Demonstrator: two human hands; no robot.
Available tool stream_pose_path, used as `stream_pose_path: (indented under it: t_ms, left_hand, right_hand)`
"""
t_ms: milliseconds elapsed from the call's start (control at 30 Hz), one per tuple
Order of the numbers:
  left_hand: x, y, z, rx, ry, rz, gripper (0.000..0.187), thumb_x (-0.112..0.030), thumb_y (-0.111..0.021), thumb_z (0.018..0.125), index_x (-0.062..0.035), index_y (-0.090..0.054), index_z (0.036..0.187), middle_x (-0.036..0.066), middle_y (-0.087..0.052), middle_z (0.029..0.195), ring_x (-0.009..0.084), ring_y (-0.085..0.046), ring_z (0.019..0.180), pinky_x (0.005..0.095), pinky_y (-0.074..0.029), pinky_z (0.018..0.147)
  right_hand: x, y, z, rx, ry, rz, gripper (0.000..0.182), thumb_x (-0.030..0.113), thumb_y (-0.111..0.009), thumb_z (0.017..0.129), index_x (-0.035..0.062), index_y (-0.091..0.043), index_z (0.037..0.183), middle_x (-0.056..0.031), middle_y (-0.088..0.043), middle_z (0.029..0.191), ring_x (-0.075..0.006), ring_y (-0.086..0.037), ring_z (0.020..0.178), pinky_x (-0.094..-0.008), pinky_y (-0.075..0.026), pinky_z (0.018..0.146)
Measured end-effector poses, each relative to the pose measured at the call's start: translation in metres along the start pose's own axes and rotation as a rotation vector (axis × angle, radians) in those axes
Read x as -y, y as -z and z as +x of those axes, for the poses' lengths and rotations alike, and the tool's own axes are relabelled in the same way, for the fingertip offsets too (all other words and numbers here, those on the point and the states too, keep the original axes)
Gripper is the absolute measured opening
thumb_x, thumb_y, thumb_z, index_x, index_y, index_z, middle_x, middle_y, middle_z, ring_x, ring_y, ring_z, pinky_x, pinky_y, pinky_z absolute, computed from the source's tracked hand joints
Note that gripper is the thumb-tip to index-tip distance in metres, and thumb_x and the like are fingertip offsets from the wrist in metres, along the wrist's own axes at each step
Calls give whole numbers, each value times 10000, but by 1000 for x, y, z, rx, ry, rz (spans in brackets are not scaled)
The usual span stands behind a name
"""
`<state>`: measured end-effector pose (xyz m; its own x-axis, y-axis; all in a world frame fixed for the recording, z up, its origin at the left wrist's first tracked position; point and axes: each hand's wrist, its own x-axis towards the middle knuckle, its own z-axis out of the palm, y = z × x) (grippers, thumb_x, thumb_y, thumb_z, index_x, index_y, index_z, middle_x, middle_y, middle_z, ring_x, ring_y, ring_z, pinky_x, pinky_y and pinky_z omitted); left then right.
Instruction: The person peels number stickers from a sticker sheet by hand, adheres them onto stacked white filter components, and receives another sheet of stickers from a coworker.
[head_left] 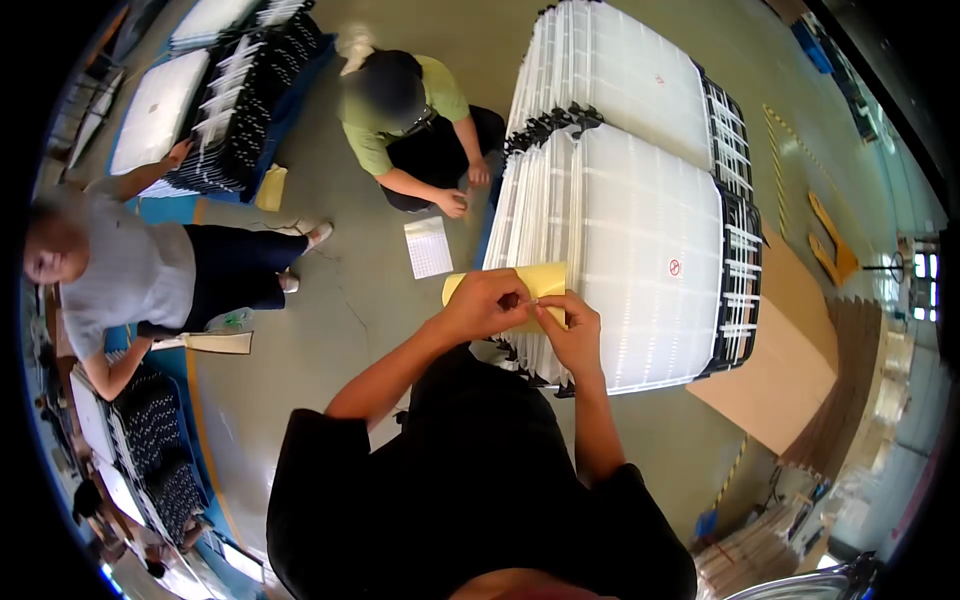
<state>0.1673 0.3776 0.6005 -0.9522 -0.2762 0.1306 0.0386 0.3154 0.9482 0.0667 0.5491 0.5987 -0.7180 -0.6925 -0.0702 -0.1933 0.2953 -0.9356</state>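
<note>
My left hand (485, 304) and my right hand (572, 330) are close together in front of my body, each with thumb and fingertips pinched. Between the fingertips is something small and pale that I cannot make out. A yellow sheet (545, 277) lies behind and under my hands, against the near stack of white panels (645, 240). That stack has black edges and a small red round mark on its face.
A crouching person (445, 130) is ahead, beside a white sheet of labels (429, 248) on the floor. Another person (140, 260) stands at left among racks of panels (165, 110). A second white stack (620, 70) stands beyond; brown cardboard (775, 370) lies at right.
</note>
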Motion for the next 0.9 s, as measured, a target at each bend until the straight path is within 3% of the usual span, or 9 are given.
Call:
stream_pose_path:
  t_ms: [100, 167, 267, 300, 367, 400, 533, 700, 900]
  left_hand:
    - [38, 14, 37, 142, -82, -68, 62, -49, -708, 760, -40, -669, 808, 45, -626, 723, 125, -628, 636, 262, -502, 588]
    - [77, 31, 70, 84, -41, -161, 52, -52, -702, 766, -47, -675, 810, 26, -622, 720, 106, -615, 640, 249, -490, 584]
    - [133, 72, 140, -215, -4, -99, 45, -47, -708, 804, -34, -685, 840, -6, -647, 725, 49, -568, 646, 230, -474, 589]
    - [158, 79, 167, -293, -7, -75, 48, -57, -707, 829, -22, -686, 856, 6, -664, 736, 48, -577, 653, 232, -483, 599]
    - [209, 87, 219, -235, -8, -154, 99, -100, -696, 854, -9, -690, 891, 35, -668, 715, 68, -591, 644, 237, -484, 600]
    - [215, 91, 237, -239, 14, 57, 124, -131, -703, 849, -18, -697, 899, 55, -670, 707, 92, -606, 633, 254, -485, 596]
    - [302, 67, 301, -143, 13, 26, 148, -170, -727, 830, -38, -709, 894, 73, -666, 697, 124, -616, 620, 284, -485, 590]
    - [355, 37, 362, -6, 12, 158, 191, -242, -730, 831, -83, -741, 937, 76, -679, 711, 180, -624, 617, 321, -492, 598]
    - [362, 12, 386, 59, -21, 267, 204, -245, -750, 800, -97, -757, 940, 84, -713, 773, 217, -668, 662, 341, -523, 629]
  right_hand:
    - [-7, -1, 8, -37, -33, -76, 220, 42, -727, 816, 51, -704, 1034, -87, -621, 827, -191, -575, 707, -288, -425, 598]
    - [-26, 0, 7, -81, 35, -156, 339, 28, -710, 829, 59, -672, 1164, -112, -653, 905, -196, -589, 728, -289, -431, 604]
    - [-45, 17, -4, -147, -52, -170, 345, 14, -697, 835, 37, -660, 1178, -122, -649, 903, -203, -581, 722, -289, -432, 601]
    - [-55, 20, -4, -191, 36, -211, 347, 4, -699, 829, 19, -654, 1172, -124, -645, 899, -191, -566, 716, -282, -425, 594]
    - [-58, 25, -4, -185, -99, -215, 337, -6, -701, 823, 14, -659, 1157, -128, -639, 887, -196, -571, 717, -286, -430, 597]
    - [-58, 27, -6, -175, -224, -213, 327, -16, -703, 817, 10, -664, 1141, -133, -633, 875, -201, -576, 719, -290, -436, 600]
    - [-37, 17, 5, -124, -36, -196, 267, -30, -709, 804, -3, -684, 1069, -141, -602, 790, -242, -596, 685, -322, -456, 601]
    - [-45, 3, 8, -73, -164, -230, 283, -44, -725, 776, 8, -690, 1052, -135, -592, 745, -268, -588, 654, -324, -457, 586]
    - [-57, -2, 11, -181, -135, -243, 294, -47, -738, 754, 20, -698, 1038, -142, -612, 748, -279, -606, 644, -325, -469, 579]
